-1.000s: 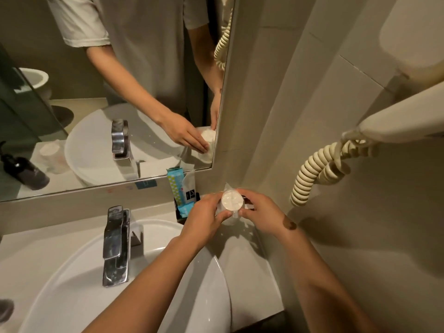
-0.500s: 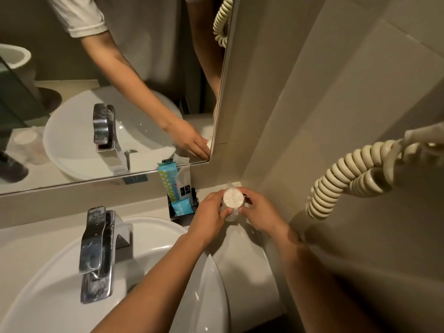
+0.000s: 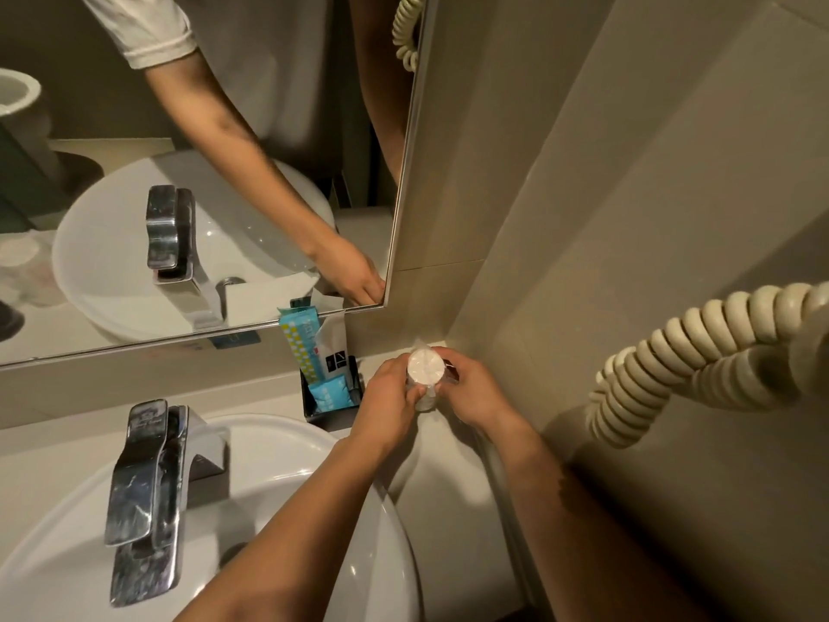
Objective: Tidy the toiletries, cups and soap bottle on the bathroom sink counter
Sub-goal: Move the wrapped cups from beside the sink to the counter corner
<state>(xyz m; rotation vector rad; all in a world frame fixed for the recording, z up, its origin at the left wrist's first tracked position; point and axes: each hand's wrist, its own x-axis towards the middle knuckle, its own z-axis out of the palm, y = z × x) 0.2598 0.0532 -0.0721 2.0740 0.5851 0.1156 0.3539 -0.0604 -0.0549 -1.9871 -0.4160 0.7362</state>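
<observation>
A wrapped white cup (image 3: 424, 374) with a round pale top stands in the back right corner of the counter (image 3: 453, 478), where the side wall meets the back wall. My left hand (image 3: 388, 399) grips its left side and my right hand (image 3: 469, 388) grips its right side. Just left of the cup, a small black tray (image 3: 334, 417) holds toiletry packets: a teal checked one (image 3: 299, 343), a white sachet (image 3: 332, 347) and a blue sachet (image 3: 329, 392). The soap bottle is out of view.
The white basin (image 3: 287, 446) with a chrome faucet (image 3: 143, 487) fills the lower left. A mirror (image 3: 202, 172) runs along the back wall. A coiled cream cord (image 3: 673, 352) hangs off the right wall, close to my right forearm.
My view has tipped down and shifted right, so the wall unit above the cord has left the frame. Both hands stay on the cup in the same corner.
</observation>
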